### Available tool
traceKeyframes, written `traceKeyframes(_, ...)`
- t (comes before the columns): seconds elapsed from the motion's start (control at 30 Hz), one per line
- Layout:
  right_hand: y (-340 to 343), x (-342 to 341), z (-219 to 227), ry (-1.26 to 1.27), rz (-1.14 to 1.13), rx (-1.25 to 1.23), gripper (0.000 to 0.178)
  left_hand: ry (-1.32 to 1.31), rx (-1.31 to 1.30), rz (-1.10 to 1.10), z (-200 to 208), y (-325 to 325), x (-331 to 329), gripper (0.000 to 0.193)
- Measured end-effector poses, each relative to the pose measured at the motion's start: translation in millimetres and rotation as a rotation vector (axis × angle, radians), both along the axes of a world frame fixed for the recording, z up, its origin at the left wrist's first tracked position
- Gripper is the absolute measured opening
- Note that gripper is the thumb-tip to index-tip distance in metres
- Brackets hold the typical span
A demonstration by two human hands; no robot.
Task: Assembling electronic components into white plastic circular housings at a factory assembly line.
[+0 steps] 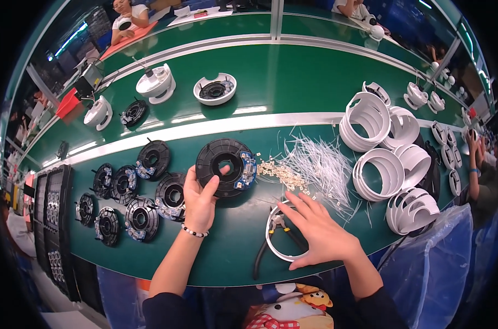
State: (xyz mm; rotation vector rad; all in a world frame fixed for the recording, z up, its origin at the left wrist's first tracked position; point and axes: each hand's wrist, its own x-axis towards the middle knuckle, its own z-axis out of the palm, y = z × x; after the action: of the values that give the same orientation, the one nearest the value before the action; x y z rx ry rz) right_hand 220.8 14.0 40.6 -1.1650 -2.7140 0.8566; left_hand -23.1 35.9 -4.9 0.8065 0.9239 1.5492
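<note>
1. Gripping the round black plastic disc (211, 159), the left hand (201, 202) is clamped on its lower left part, the thumb across the front near the central hole; the other fingers are mostly hidden behind it.
2. Spread wide, the right hand (323, 233) spans the thin white ring (269, 233), fingertips by the far rim and thumb by the near rim. Whether it grips the ring or only touches it, I cannot tell.
3. The disc is raised toward the camera, above the middle of the green tabletop (221, 263), ribbed face toward the wearer. Being round, it has no clear long axis; its blue circuit board (248, 170) sits along the right rim, its length running roughly near to far.
4. The ring's opening faces up toward the camera. Within its outline show the black-handled pliers (260, 259), jaws pointing away from the wearer and handles toward the near table edge.
5. Beyond the right hand lie small cream connectors (284, 174) and a heap of thin white plastic strips (317, 162); white cylindrical housings (364, 196) stand further right.
6. Similar black discs with blue boards (136, 220) lie left of the left hand.
</note>
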Motion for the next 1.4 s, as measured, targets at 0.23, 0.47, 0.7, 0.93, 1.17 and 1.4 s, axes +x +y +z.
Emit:
traceKeyframes(0.23,18,-17,1,1.043,-0.528,-0.174,0.103,0.167,0.173,0.015,-11,-11,28,0.046)
traceKeyframes(0.47,17,-45,-26,0.654,-0.406,0.156,0.114,0.04,0.173,-0.354,-8,-27,42,0.082)
traceKeyframes(0.7,8,-49,-7,0.588,-0.362,0.192,0.117,-0.909,-0.237,-0.713,2,-20,22,0.093)
traceKeyframes(0.93,8,-56,-1,0.536,-0.286,0.336,0.111,-0.859,-0.269,-0.599,-3,-15,22,0.057)
traceKeyframes(1.17,1,-70,-7,0.437,-0.361,0.373,0.115,-0.628,-0.241,-0.372,3,-21,30,0.05)
traceKeyframes(1.4,6,-78,-11,0.429,-0.37,0.401,0.111,-0.608,-0.157,-0.388,0,-21,27,0.086)
